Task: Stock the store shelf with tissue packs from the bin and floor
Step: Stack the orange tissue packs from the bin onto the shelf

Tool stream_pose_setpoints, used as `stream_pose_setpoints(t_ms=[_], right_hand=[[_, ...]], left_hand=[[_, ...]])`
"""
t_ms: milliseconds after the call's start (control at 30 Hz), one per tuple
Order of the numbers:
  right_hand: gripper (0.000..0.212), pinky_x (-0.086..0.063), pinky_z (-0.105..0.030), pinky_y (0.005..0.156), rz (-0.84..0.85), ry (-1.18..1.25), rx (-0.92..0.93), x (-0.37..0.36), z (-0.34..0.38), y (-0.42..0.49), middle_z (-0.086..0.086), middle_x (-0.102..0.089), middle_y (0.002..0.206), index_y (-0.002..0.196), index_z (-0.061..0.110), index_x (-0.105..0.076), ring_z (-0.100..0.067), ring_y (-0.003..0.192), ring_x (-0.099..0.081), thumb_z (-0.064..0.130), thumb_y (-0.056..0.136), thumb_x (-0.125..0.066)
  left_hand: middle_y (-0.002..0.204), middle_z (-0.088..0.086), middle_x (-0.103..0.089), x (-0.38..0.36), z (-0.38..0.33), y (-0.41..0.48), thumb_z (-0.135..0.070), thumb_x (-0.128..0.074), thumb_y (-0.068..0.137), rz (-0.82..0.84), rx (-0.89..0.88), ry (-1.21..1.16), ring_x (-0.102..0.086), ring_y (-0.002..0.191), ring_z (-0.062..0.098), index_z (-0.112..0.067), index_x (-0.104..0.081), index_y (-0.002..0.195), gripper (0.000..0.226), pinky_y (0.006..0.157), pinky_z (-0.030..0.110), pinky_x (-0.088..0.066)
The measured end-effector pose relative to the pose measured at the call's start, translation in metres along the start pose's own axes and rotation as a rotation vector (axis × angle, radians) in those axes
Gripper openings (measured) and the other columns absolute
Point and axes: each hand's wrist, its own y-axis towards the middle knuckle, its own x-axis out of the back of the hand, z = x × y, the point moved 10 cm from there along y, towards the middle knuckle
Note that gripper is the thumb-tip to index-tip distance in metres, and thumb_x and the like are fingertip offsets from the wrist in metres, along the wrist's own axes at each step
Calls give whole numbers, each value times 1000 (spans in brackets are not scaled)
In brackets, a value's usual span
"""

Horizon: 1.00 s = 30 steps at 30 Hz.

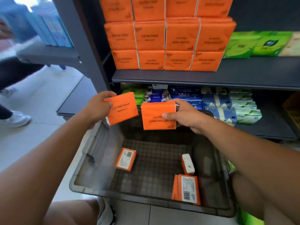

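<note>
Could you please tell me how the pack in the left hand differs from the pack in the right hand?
The left pack shows its print upright; the right pack shows it upside down. The left pack is tilted, while the right pack sits nearly level. Both are orange Cotton Tissue packs.

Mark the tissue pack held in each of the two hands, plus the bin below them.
Left tissue pack [121,109]: head view, middle of its printed orange front.
Right tissue pack [155,115]: head view, middle of its orange face, above the upside-down print.
Bin [100,150]: head view, bare left inner wall.
</note>
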Motion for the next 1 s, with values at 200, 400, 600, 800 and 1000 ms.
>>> stream_pose_setpoints(t_ms=[200,400,600,800,1000], right_hand=[[57,-57,-35,83,-36,33,167,29,70,5,3,-61,122,134,27,-47,-17,109,-63,20,85,-77],[55,-53,-44,98,-118,78,302,71,124,9,4,-63,122,127,31,-54,-18,112,-62,21,80,-80],[47,-51,-36,99,-180,174,432,103,151,6,4,-64,120,119,34,-56,-16,112,-63,13,83,-77],[55,-54,-40,97,-211,276,490,130,165,4,3,-68,119,130,29,-52,-16,109,-67,11,84,-75],[59,-58,-39,89,-235,316,542,154,174,6,1,-67,120,137,26,-48,-17,107,-68,10,86,-74]], left_hand=[[121,1,-49,43,-37,7,-9,-40,101,-146,-110,6,-49,101,20,-26,-55,130,37,79,31,-40],[130,3,-46,52,-53,13,-13,-41,103,-171,-142,-10,-45,110,20,-27,-54,130,33,87,37,-39],[136,7,-44,49,-62,20,-14,-44,102,-197,-158,9,-46,106,18,-27,-49,134,35,76,26,-42],[127,1,-46,55,-77,19,-10,-50,100,-239,-137,-54,-43,106,15,-23,-41,144,47,86,34,-39],[98,-11,-61,72,-149,5,-2,-48,98,-325,-339,-176,-58,90,5,-37,-58,104,36,77,28,-46]])
